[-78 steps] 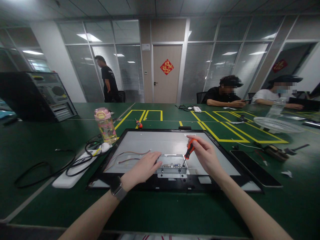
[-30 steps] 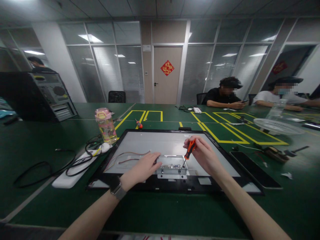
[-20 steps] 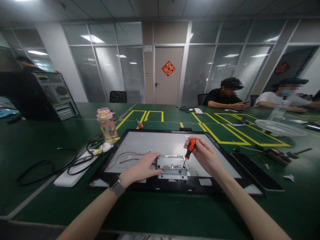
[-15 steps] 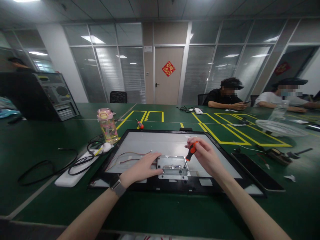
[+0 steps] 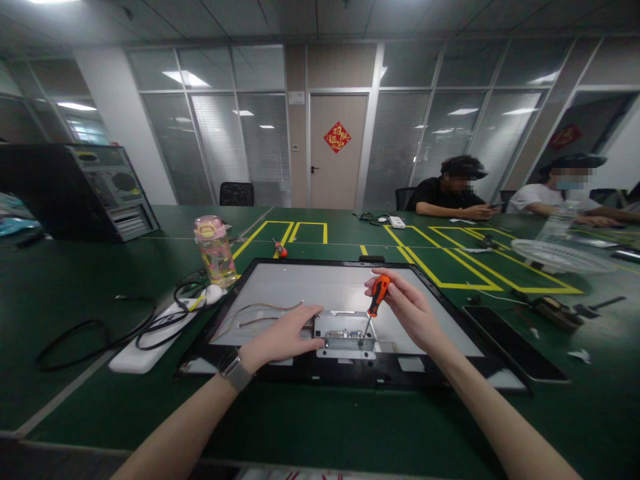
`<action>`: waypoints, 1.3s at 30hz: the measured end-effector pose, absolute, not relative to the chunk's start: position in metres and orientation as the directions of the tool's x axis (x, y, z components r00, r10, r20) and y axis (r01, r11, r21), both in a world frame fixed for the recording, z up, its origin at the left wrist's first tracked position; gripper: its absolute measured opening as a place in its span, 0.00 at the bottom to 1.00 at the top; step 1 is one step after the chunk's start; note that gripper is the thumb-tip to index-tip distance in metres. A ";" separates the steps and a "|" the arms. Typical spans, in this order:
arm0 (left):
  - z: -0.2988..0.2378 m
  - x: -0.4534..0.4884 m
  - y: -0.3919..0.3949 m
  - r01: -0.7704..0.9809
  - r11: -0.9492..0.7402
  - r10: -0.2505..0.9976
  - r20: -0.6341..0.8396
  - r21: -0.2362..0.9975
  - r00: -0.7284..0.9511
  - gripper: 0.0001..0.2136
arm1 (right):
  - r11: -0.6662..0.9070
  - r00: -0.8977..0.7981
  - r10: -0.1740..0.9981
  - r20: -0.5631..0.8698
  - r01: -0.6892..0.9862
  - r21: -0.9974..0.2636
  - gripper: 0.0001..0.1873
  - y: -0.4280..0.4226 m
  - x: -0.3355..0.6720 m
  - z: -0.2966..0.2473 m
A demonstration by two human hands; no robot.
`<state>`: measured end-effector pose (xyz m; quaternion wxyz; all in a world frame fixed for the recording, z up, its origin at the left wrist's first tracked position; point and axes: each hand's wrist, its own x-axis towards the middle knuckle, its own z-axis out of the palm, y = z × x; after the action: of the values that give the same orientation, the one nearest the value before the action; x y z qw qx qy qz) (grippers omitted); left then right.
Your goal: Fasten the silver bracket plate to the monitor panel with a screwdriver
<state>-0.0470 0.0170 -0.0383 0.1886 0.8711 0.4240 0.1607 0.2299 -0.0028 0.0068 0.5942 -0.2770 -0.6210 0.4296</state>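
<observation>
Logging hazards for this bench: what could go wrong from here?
The screwdriver in the right hand could slip off the metal bracket and scratch the panel underneath. The left hand is at the bracket's left edge, so a slip might jab it. Thin wires near that hand might snag.

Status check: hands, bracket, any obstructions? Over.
Right hand gripping screwdriver, tip down at metal bracket. Left hand spread at bracket's left end. Thin wires left, clear of tip.

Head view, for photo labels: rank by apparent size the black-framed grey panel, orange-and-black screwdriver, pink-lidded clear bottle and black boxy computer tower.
Panel
Computer tower, cut off at left
Bottle
Screwdriver
</observation>
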 end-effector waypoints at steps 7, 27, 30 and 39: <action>-0.040 -0.048 0.019 0.662 -0.601 0.778 0.139 0.448 0.613 0.31 | 0.609 0.005 0.791 0.612 0.090 -0.788 0.11 -0.003 0.228 0.005; -0.025 -0.042 0.010 0.688 -0.594 0.781 0.094 0.418 0.617 0.30 | 0.628 0.014 0.778 0.628 0.025 -0.778 0.13 0.000 0.233 -0.003; -0.023 -0.042 0.009 0.687 -0.596 0.779 0.091 0.416 0.620 0.30 | 0.607 0.012 0.795 0.607 -0.006 -0.795 0.13 -0.001 0.232 -0.003; -0.024 -0.042 0.010 0.686 -0.601 0.776 0.096 0.410 0.623 0.30 | 0.649 0.053 0.753 0.656 0.103 -0.753 0.14 0.002 0.233 -0.003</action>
<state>-0.0421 0.0100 -0.0242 0.1694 0.8847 0.4133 0.1335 0.2329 0.0016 -0.0035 0.6441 -0.3343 -0.6401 0.2521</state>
